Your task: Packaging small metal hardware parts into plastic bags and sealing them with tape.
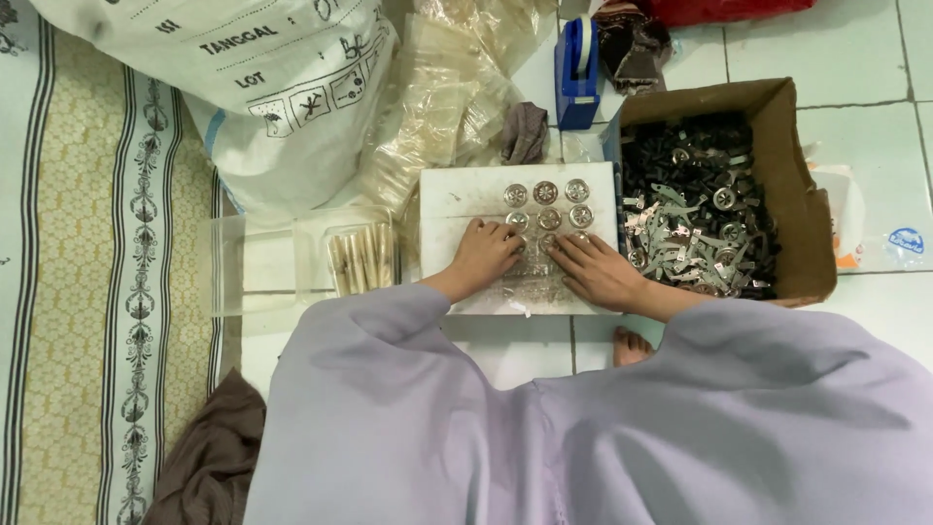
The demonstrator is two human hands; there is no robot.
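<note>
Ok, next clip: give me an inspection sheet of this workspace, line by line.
Surface: white board lying on a tiled floor.
Job's things: round metal discs in rows on the board; cardboard box of mixed metal and black parts to its right.
Clutter: clear plastic bags, white sack, blue tape dispenser, clear tray.
Grips: left hand and right hand both rest on the board at the discs; grip unclear.
Cables: nothing seen.
Surroundings: patterned mat at left.

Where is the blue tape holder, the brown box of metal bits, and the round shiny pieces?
Blue tape dispenser [577,73]: head view, on its blue side.
Cardboard box [802,209]: head view, on its right wall.
Round metal pieces [547,192]: head view, on the top middle disc.
</note>
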